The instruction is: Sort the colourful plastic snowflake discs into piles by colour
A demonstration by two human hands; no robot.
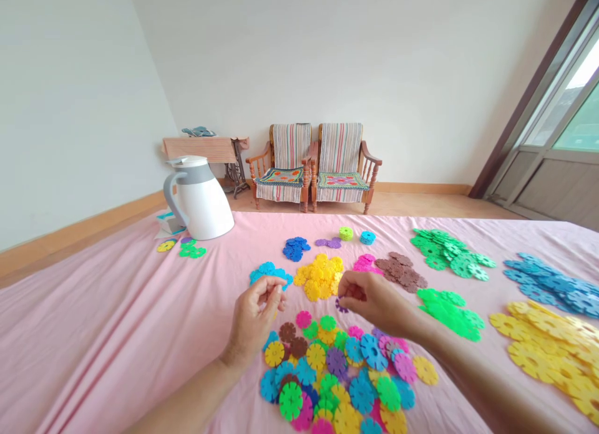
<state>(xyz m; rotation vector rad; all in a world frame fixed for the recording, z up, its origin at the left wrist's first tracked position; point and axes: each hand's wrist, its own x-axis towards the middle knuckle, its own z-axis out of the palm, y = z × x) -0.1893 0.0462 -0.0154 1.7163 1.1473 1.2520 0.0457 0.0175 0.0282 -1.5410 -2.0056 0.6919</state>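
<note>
My left hand [256,314] is closed, thumb against the curled forefinger, just in front of the light blue discs [271,273]. Whatever lies in its fingers, if anything, is hidden. My right hand [374,297] pinches a dark purple notched plastic disc [341,305], mostly covered by the fingers. Between and beyond the hands is a heap of yellow discs [321,277]. Below them spreads a mixed pile of notched snowflake discs [337,362] in several colours. Pink discs [366,263] and brown discs [402,272] lie past my right hand.
A pink cloth [140,334] covers the table. Green discs [449,253], blue discs [555,284] and yellow discs [552,347] lie in heaps at right. A white jug [206,203] stands back left. Two wooden armchairs [339,163] are against the wall.
</note>
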